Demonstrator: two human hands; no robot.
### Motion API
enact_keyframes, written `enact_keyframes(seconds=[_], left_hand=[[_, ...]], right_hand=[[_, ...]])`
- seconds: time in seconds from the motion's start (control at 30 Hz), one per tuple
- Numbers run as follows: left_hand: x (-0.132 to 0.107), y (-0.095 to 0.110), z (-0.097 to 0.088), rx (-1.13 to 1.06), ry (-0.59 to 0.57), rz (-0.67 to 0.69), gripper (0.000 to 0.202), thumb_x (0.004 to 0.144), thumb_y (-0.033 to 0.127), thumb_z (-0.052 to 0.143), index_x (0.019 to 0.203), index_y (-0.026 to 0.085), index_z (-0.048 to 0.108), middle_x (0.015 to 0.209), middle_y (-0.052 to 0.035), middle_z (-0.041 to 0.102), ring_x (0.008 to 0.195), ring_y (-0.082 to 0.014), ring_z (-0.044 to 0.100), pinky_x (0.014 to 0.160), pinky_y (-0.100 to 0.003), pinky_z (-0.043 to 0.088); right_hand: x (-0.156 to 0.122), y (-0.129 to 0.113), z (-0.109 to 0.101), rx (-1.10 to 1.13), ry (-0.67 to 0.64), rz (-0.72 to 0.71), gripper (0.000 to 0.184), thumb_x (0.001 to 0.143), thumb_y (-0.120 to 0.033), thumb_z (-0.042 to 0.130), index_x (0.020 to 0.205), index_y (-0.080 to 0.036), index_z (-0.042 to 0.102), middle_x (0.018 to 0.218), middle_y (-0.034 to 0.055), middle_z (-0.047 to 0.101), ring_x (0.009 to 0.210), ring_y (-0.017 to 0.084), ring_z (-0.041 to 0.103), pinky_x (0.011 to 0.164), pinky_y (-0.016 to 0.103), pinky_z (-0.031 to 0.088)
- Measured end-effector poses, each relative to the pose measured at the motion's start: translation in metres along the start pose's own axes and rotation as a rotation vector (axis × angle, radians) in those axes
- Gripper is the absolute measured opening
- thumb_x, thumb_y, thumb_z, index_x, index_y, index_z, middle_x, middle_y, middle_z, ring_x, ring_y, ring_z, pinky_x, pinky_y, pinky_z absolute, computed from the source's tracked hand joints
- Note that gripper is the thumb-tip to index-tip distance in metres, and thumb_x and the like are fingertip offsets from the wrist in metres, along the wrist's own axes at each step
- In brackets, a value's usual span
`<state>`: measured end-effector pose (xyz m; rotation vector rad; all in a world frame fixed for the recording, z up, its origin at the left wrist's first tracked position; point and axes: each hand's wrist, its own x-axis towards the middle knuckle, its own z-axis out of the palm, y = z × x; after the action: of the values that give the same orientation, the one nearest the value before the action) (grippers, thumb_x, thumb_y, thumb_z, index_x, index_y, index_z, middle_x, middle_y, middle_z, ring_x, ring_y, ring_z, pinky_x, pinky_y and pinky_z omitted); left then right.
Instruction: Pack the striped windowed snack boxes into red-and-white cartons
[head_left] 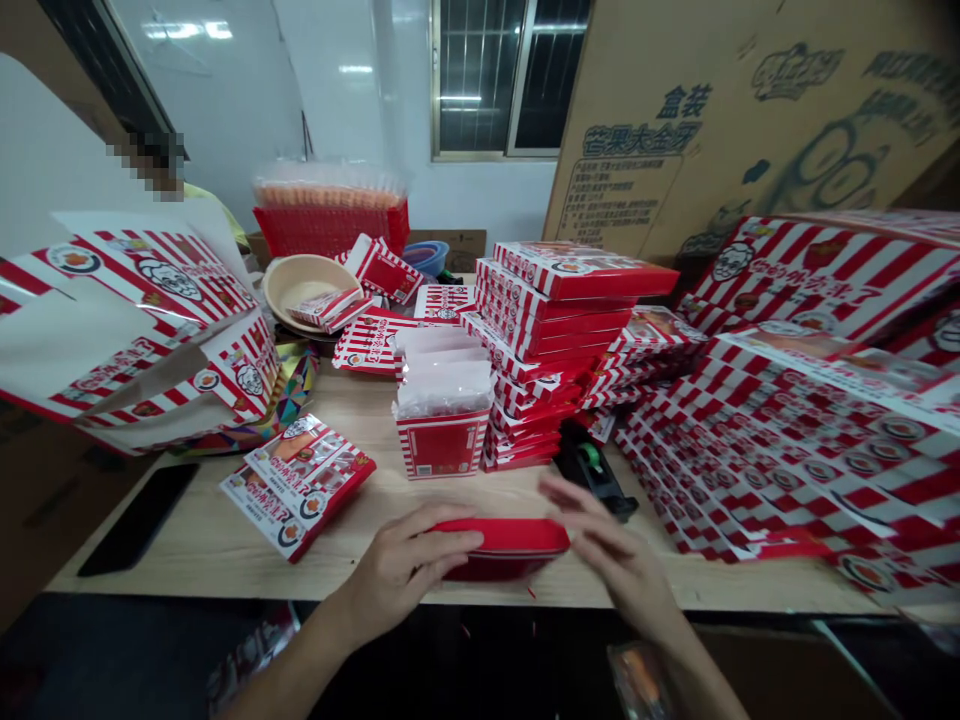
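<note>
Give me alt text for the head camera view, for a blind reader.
A left hand grips a flat red box at the near edge of a wooden table; the blurred right hand is at its other end. Behind stand stacked striped boxes and a carton of clear packets.

Shallow red box (510, 545), seemingly shut; at table (225, 540) edge.

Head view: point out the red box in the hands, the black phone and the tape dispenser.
Red box (517, 538), head view, its top face.
Phone (139, 518), head view, screen middle.
Tape dispenser (600, 482), head view, black body.
</note>
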<state>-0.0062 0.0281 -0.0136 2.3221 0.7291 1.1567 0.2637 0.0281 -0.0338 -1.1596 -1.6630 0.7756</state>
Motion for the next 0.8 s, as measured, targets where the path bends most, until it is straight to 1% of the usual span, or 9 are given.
enact_keyframes(seconds=[0.07, 0.1, 0.17, 0.2, 0.3, 0.37, 0.47, 0.67, 0.8], left_hand=[[-0.001, 0.000, 0.004, 0.014, 0.047, -0.007, 0.033, 0.084, 0.010, 0.052, 0.113, 0.023, 0.059, 0.113, -0.0095, 0.062, 0.102, -0.0166, 0.060, 0.083, -0.027, 0.052], [-0.002, 0.000, 0.005, 0.020, 0.055, -0.007, 0.032, 0.085, 0.009, 0.051, 0.113, 0.023, 0.059, 0.112, -0.0095, 0.062, 0.102, -0.0165, 0.060, 0.083, -0.028, 0.052], [-0.002, 0.000, 0.007, 0.026, 0.058, -0.011, 0.031, 0.085, 0.009, 0.051, 0.112, 0.022, 0.059, 0.112, -0.0098, 0.062, 0.101, -0.0164, 0.060, 0.083, -0.028, 0.052], [-0.002, 0.000, 0.008, 0.028, 0.060, -0.018, 0.030, 0.085, 0.009, 0.051, 0.111, 0.021, 0.060, 0.111, -0.0099, 0.063, 0.101, -0.0165, 0.060, 0.083, -0.028, 0.052], [-0.003, 0.000, 0.009, 0.029, 0.066, -0.035, 0.029, 0.084, 0.009, 0.051, 0.110, 0.021, 0.060, 0.110, -0.0099, 0.063, 0.100, -0.0172, 0.060, 0.082, -0.028, 0.052], [-0.003, 0.000, 0.010, 0.032, 0.070, -0.044, 0.030, 0.084, 0.009, 0.052, 0.110, 0.022, 0.060, 0.111, -0.0097, 0.062, 0.102, -0.0171, 0.060, 0.083, -0.028, 0.052], [-0.004, 0.000, 0.010, 0.037, 0.069, -0.048, 0.031, 0.084, 0.008, 0.052, 0.111, 0.022, 0.060, 0.112, -0.0089, 0.061, 0.103, -0.0160, 0.059, 0.085, -0.027, 0.050], [0.000, 0.005, 0.009, 0.062, 0.037, -0.075, 0.028, 0.084, 0.010, 0.053, 0.108, 0.021, 0.061, 0.110, -0.0086, 0.062, 0.101, -0.0154, 0.059, 0.085, -0.025, 0.050], [0.002, 0.010, 0.017, 0.083, 0.088, -0.070, 0.026, 0.084, 0.011, 0.052, 0.107, 0.019, 0.061, 0.108, -0.0100, 0.063, 0.100, -0.0162, 0.060, 0.084, -0.026, 0.051]], right_hand=[[0.008, 0.031, -0.021, -0.132, 0.381, 0.226, 0.035, 0.073, -0.052, 0.055, 0.083, -0.022, 0.070, 0.106, 0.0094, 0.065, 0.101, 0.025, 0.057, 0.086, 0.037, 0.045], [0.012, 0.048, -0.032, -0.172, 0.478, 0.306, 0.040, 0.068, -0.055, 0.057, 0.077, -0.019, 0.070, 0.092, 0.0118, 0.067, 0.092, 0.026, 0.059, 0.080, 0.038, 0.046], [0.018, 0.079, -0.050, -0.179, 0.482, 0.430, 0.038, 0.056, -0.055, 0.063, 0.057, -0.017, 0.066, 0.057, 0.0089, 0.063, 0.063, 0.024, 0.058, 0.060, 0.036, 0.047], [0.019, 0.090, -0.056, -0.158, 0.447, 0.480, 0.036, 0.051, -0.053, 0.065, 0.051, -0.017, 0.064, 0.047, 0.0064, 0.058, 0.052, 0.022, 0.054, 0.051, 0.034, 0.045], [0.016, 0.106, -0.064, -0.056, 0.356, 0.593, 0.030, 0.046, -0.048, 0.067, 0.050, -0.018, 0.065, 0.043, 0.0032, 0.057, 0.038, 0.016, 0.048, 0.039, 0.030, 0.040], [0.008, 0.105, -0.064, 0.027, 0.346, 0.626, 0.031, 0.047, -0.048, 0.065, 0.058, -0.019, 0.068, 0.057, 0.0051, 0.065, 0.046, 0.018, 0.056, 0.044, 0.031, 0.047], [-0.009, 0.103, -0.061, 0.104, 0.376, 0.625, 0.032, 0.047, -0.050, 0.063, 0.060, -0.021, 0.067, 0.074, 0.0069, 0.070, 0.069, 0.024, 0.065, 0.063, 0.035, 0.055], [-0.025, 0.113, -0.048, -0.023, 0.500, 0.604, 0.030, 0.045, -0.049, 0.062, 0.056, -0.022, 0.065, 0.067, 0.0075, 0.068, 0.073, 0.028, 0.062, 0.072, 0.039, 0.050], [-0.023, 0.116, -0.041, -0.133, 0.554, 0.595, 0.029, 0.044, -0.050, 0.060, 0.050, -0.022, 0.060, 0.058, 0.0092, 0.064, 0.067, 0.030, 0.059, 0.070, 0.044, 0.046]])
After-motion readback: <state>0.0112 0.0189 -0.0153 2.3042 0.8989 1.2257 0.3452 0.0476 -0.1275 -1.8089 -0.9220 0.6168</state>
